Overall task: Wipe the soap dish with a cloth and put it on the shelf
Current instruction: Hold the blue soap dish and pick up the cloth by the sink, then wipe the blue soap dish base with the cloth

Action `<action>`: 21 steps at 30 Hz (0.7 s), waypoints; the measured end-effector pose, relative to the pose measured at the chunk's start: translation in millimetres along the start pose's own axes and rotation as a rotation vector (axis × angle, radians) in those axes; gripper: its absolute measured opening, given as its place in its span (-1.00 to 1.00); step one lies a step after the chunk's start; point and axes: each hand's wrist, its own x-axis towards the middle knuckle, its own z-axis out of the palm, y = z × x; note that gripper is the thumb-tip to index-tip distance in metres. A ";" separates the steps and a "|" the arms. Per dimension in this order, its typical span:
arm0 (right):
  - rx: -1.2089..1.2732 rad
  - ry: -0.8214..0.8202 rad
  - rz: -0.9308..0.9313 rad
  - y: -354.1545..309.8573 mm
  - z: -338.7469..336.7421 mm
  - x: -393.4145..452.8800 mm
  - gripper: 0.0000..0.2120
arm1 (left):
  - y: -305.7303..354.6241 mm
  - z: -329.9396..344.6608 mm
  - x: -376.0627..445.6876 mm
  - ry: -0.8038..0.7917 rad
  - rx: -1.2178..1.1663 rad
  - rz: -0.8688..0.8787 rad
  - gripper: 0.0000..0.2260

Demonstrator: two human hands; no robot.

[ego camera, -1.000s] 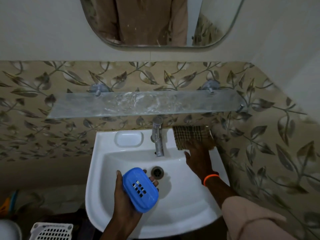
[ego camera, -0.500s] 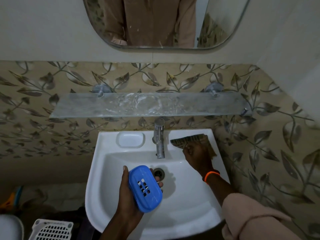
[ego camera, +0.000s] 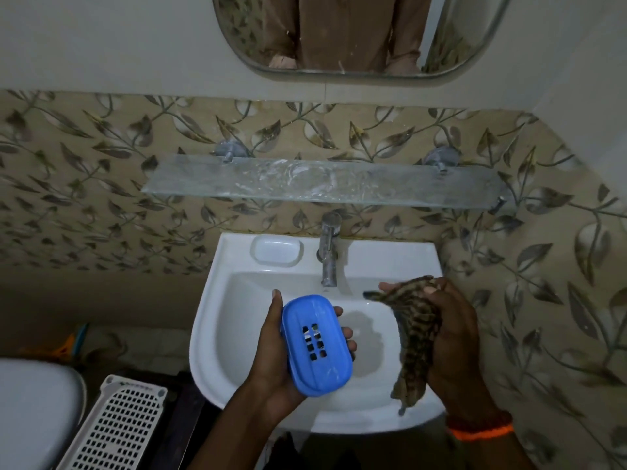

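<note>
Gripping the blue soap dish over the sink, the left hand curls round it; the right hand, just right, clutches the cloth.

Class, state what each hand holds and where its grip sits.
Left hand holds the blue soap dish across its long sides. Right hand grips the checked cloth near its upper end.

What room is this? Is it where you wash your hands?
Yes, most likely a bathroom. A white sink with a metal tap hangs on a leaf-patterned tiled wall, with a glass shelf and a mirror above it.
</note>
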 end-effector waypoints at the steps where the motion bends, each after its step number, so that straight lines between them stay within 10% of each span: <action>1: -0.045 0.017 -0.001 -7.3 6.8 -8.8 -0.74 | 1.0 1.5 -2.5 -0.009 0.016 -0.006 -0.17; 11: -0.969 -0.303 -0.247 -5.6 81.6 -59.7 -0.90 | 11.1 -2.1 1.4 0.095 0.226 0.065 -0.31; 16: -1.035 -0.205 -0.301 22.5 110.9 -47.6 -0.89 | 18.1 -10.1 -3.6 0.040 0.291 0.096 -0.43; 21: -1.124 -0.584 -0.329 4.1 115.9 -76.3 -0.79 | 41.2 -22.6 -9.4 -0.015 0.245 0.056 -0.37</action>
